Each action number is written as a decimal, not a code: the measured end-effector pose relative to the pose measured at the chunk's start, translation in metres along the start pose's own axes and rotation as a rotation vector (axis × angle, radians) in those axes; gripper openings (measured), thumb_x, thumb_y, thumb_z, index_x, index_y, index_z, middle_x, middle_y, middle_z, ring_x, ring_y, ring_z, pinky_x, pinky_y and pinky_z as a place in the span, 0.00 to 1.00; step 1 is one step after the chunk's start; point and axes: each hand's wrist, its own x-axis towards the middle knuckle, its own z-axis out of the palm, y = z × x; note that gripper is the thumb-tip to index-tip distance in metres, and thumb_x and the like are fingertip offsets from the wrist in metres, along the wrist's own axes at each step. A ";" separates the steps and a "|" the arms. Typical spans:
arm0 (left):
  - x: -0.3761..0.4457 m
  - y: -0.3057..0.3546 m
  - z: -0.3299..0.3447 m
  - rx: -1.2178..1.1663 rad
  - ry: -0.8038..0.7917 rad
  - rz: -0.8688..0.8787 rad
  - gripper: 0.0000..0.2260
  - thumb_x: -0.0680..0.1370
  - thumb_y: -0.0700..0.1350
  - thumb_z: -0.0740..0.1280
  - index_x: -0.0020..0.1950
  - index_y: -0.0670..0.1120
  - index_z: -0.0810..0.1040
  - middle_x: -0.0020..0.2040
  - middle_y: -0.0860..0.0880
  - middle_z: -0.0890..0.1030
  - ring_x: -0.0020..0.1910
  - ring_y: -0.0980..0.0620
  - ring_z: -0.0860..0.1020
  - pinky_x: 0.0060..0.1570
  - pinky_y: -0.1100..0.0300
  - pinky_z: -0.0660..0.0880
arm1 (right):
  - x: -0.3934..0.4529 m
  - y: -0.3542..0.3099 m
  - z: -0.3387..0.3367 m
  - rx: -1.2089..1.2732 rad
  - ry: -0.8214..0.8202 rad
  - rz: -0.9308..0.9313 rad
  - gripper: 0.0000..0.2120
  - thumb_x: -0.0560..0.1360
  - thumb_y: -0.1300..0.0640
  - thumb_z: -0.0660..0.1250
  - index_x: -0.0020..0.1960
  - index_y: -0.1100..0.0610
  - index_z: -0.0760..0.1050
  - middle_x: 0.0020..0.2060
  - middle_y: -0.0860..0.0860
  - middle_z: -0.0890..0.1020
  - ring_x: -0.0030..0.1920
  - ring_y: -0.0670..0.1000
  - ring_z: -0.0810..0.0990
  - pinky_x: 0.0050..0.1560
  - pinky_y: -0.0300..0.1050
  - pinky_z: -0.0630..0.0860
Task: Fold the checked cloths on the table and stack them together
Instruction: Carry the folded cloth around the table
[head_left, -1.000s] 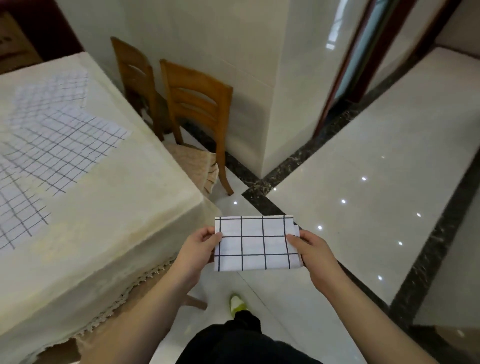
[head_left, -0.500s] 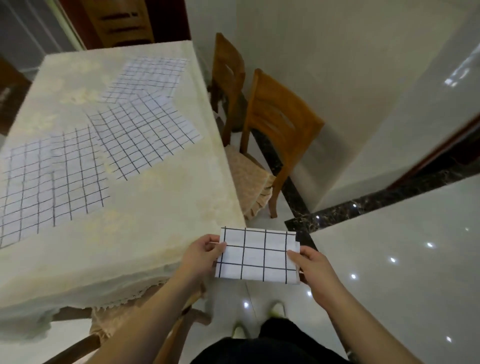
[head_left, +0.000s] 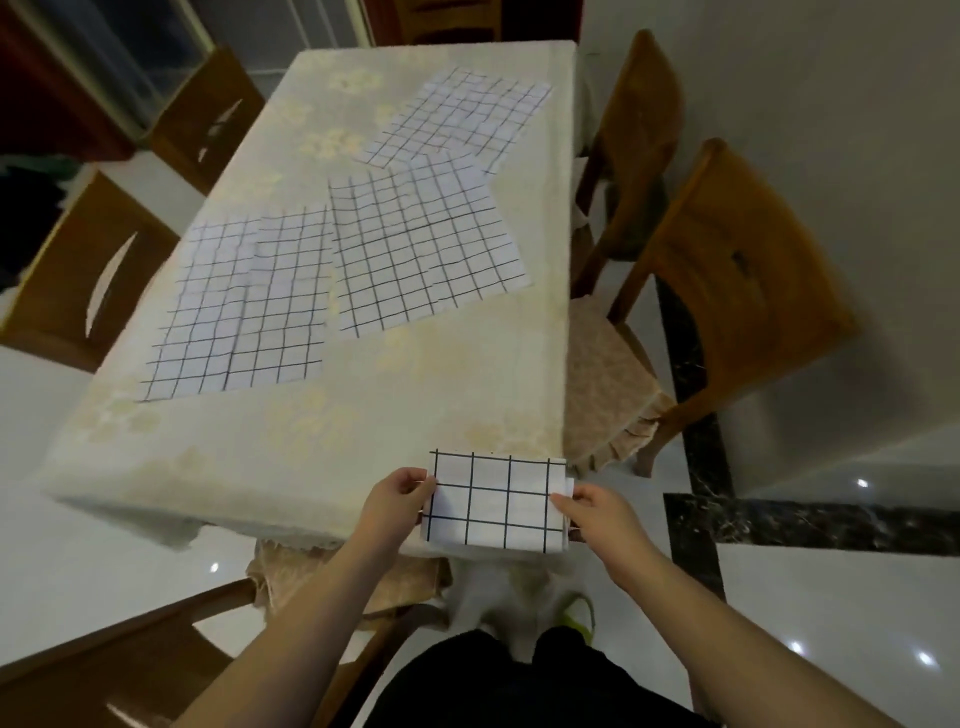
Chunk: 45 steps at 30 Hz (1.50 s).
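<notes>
Hands at lower centre, left hand (head_left: 397, 499) and right hand (head_left: 589, 512) each pinching one short edge of folded checked cloth (head_left: 496, 501) over near corner of table (head_left: 363, 415), three cloths apparently unfolded in upper centre; best lowered level, edges aligned, on bare tablecloth.

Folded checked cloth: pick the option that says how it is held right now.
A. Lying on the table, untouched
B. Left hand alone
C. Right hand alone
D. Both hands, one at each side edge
D: the left hand pinches the left edge of the folded checked cloth and the right hand pinches its right edge.
</notes>
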 end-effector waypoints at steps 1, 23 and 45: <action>0.005 -0.001 -0.003 -0.009 0.012 -0.011 0.07 0.80 0.48 0.67 0.54 0.46 0.79 0.49 0.46 0.82 0.50 0.44 0.80 0.51 0.49 0.81 | 0.008 -0.003 0.004 -0.023 -0.003 0.002 0.09 0.77 0.55 0.68 0.52 0.60 0.80 0.46 0.56 0.83 0.46 0.54 0.81 0.45 0.46 0.80; 0.082 -0.050 -0.007 1.018 0.010 1.121 0.22 0.81 0.49 0.57 0.75 0.43 0.68 0.74 0.44 0.69 0.74 0.45 0.67 0.72 0.49 0.63 | 0.049 0.010 0.096 -1.002 0.302 -0.648 0.22 0.80 0.53 0.54 0.72 0.57 0.68 0.70 0.53 0.73 0.71 0.54 0.69 0.71 0.48 0.57; 0.095 -0.051 -0.026 1.232 -0.140 0.706 0.47 0.73 0.76 0.45 0.80 0.45 0.39 0.80 0.49 0.40 0.79 0.50 0.40 0.77 0.48 0.43 | 0.083 0.022 0.076 -1.294 0.249 -0.408 0.34 0.80 0.37 0.35 0.79 0.56 0.45 0.79 0.52 0.49 0.78 0.50 0.49 0.75 0.49 0.42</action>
